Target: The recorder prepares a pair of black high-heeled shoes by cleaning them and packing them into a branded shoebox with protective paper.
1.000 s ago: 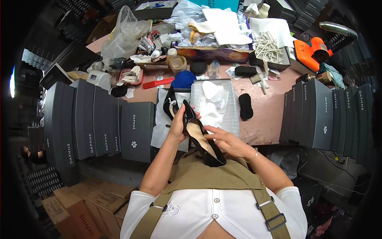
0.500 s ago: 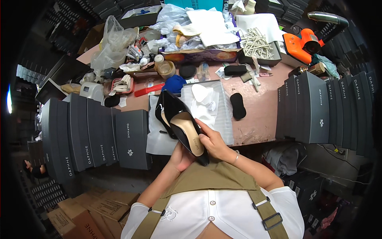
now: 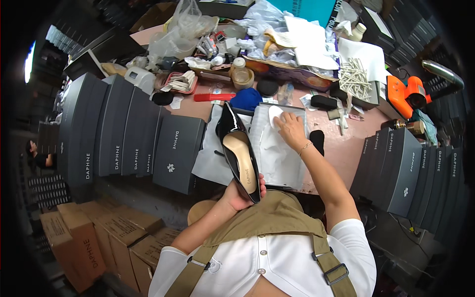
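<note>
Black patent pump (image 3: pixel 241 154), glossy with a tan insole, sits in our left hand (image 3: pixel 241 194), which grips it at the heel end so the pointed toe aims away over the table. Held that way, its opening faces up at us, likely for a look inside. Our right hand (image 3: pixel 289 129) lies flat and open on crinkled white tissue paper (image 3: pixel 273 153) in an open shoebox (image 3: pixel 267 148), pinching a white wad (image 3: pixel 275 116). Beyond, the pink table (image 3: pixel 341 148) carries a blue cap (image 3: pixel 246 98) and a tape roll (image 3: pixel 242 78). Rows of grey shoeboxes (image 3: pixel 133 136) stand upright at both sides.
</note>
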Available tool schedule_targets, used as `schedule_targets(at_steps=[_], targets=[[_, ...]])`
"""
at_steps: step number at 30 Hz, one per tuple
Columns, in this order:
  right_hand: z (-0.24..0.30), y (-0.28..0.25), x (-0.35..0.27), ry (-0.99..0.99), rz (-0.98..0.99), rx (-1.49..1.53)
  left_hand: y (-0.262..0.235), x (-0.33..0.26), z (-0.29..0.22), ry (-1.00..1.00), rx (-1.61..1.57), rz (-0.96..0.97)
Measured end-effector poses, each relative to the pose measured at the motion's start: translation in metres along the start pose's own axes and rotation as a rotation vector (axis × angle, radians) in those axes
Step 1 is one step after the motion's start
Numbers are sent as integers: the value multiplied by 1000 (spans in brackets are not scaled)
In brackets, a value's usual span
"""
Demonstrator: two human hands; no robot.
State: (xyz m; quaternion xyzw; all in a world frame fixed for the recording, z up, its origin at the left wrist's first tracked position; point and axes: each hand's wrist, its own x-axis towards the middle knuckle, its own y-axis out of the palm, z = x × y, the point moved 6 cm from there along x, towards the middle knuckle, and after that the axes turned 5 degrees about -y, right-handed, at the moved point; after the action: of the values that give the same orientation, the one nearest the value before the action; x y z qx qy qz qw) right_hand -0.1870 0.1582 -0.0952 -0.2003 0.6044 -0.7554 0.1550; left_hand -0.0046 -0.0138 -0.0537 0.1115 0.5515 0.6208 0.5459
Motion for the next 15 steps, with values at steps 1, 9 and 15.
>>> schedule_targets(at_steps=[1,9,15], targets=[[-11,21,3,-25,28,-26,-1,1,2,1,-13,-23],[61,-97,-21,414,-257,1512,-6,11,0,40,-137,-27],[115,-119,-43,29,-296,799,0,25,-5,233,14,-249]])
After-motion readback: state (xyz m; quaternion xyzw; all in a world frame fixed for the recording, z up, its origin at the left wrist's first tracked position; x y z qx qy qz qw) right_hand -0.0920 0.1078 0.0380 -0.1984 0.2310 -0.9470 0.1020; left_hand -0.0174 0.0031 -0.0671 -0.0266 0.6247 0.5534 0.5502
